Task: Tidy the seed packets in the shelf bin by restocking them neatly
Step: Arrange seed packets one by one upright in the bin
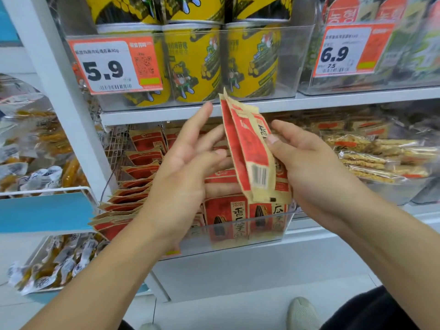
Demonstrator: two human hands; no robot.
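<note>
Right hand (307, 160) pinches a few seed packets (247, 151) upright, just above the clear bin (283, 225) on the near shelf. Left hand (188, 163) w/ fingers loose, holding nothing. imo square the edges b4 sliding them in front, labels out

Head view, down onto close shelves (238, 108)

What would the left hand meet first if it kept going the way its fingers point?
Probably the held seed packets in the right hand; the left hand points up-right toward them, though depth is unclear.
</note>
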